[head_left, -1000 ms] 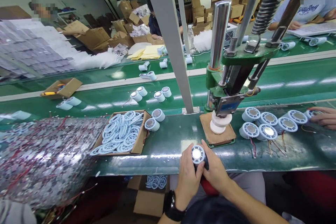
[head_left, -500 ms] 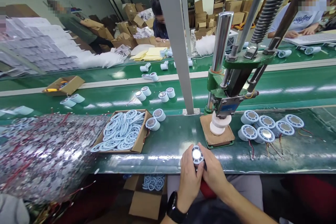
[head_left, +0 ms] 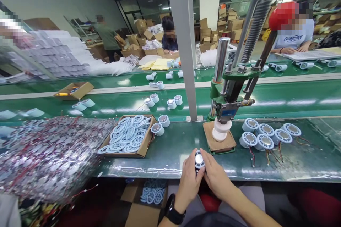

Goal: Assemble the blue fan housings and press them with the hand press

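My left hand (head_left: 188, 176) and my right hand (head_left: 217, 178) are closed together round a small round motor unit (head_left: 199, 159) at the bench's front edge. A light blue slotted ring and a shiny silver disc face up on it. My fingers hide its sides. Just beyond stands a green hand press (head_left: 229, 109), its white round tip (head_left: 221, 129) low over a brown pad (head_left: 210, 144). Right of the press, several similar units (head_left: 265, 142) sit in two rows with wires trailing. To the left is a carton (head_left: 146, 146) full of light blue rings (head_left: 128, 133).
A plastic-covered heap of wired parts (head_left: 53, 156) fills the left. Two units (head_left: 158, 129) stand beside the ring carton. A grey post (head_left: 188, 60) rises behind the bench (head_left: 170, 163). More parts lie on the green conveyor (head_left: 128, 108). Several people work beyond.
The head view has shifted, so the scene sits slightly differently and more of the press top shows. Both hands still hold the motor unit in about the same place.
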